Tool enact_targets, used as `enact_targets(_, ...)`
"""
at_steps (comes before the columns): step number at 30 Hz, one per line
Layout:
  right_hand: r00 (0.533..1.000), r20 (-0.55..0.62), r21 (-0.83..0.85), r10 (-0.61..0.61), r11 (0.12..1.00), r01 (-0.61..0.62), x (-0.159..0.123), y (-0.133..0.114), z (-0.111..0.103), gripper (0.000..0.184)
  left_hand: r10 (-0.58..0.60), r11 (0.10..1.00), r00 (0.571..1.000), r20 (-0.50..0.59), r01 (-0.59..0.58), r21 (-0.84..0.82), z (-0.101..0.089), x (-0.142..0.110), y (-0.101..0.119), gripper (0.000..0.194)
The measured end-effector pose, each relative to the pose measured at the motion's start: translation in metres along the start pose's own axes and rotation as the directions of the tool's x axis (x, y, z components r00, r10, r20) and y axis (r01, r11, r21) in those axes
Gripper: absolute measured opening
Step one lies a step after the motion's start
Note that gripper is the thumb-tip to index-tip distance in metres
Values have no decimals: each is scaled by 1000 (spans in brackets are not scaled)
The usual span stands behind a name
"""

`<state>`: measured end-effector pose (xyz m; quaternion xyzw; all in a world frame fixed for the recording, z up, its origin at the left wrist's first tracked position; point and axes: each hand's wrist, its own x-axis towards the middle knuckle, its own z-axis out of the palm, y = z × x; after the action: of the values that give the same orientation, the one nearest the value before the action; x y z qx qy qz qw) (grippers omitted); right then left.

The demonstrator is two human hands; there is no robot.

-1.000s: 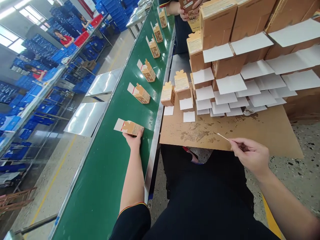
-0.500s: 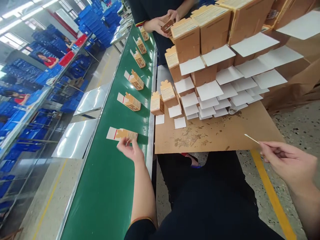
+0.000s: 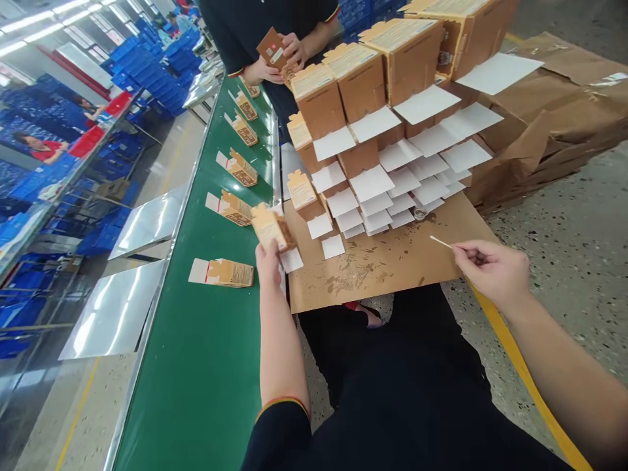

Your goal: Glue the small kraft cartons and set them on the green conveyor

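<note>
My left hand (image 3: 269, 265) grips a small brown carton (image 3: 271, 229) at the edge between the green conveyor and the cardboard sheet; its scalloped flaps point up and a white flap hangs below. Between the fingertips of my right hand (image 3: 493, 267) is a cotton swab (image 3: 440, 242), its tip pointing left over the cardboard sheet (image 3: 392, 261). Another carton (image 3: 230, 273) lies on the green belt beside my left hand, its white flap to the left. On the sheet stands a carton (image 3: 301, 191) in front of stacked cartons (image 3: 360, 85) with white flaps sticking out.
Several open cartons sit along the green conveyor (image 3: 196, 366). A small clear round dish (image 3: 420, 213) rests by the stack. Across the sheet a co-worker's hands (image 3: 282, 62) hold a brown carton. Brown paper bundles (image 3: 554, 124) lie at the right. Metal plates (image 3: 115, 307) flank the belt.
My left hand has let go of the carton on the belt and moved right, taking hold of the one at the sheet's edge. My right hand still holds the cotton swab. The view has shifted.
</note>
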<state>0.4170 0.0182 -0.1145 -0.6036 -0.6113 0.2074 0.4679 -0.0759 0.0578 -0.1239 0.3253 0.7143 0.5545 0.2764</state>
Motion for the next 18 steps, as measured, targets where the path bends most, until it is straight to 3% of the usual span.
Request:
enact_targets(3,999,42,-149,-9,989,15,34,1,1,8,-39,983,996,75,52,-176,-31,-54,-14,67)
enact_targets(5,992,126,-237,-27,970,56,60,1,8,10,-11,971,989,151,47,-235,-37,-88,-19,80)
enact_targets(8,961,272,-316,-50,938,139,93,1,23,21,46,962,981,187,7,-272,-22,-121,-23,99)
enact_targets(11,932,357,-330,-61,925,187,112,4,31,26,77,958,981,179,-23,-286,2,-130,-26,103)
enact_targets(14,937,341,-307,-81,932,192,105,5,30,25,62,967,981,186,-13,-253,14,-124,-30,95)
enact_targets(18,934,320,-76,-160,978,194,45,-13,43,12,7,969,981,194,41,-242,15,-118,-34,92)
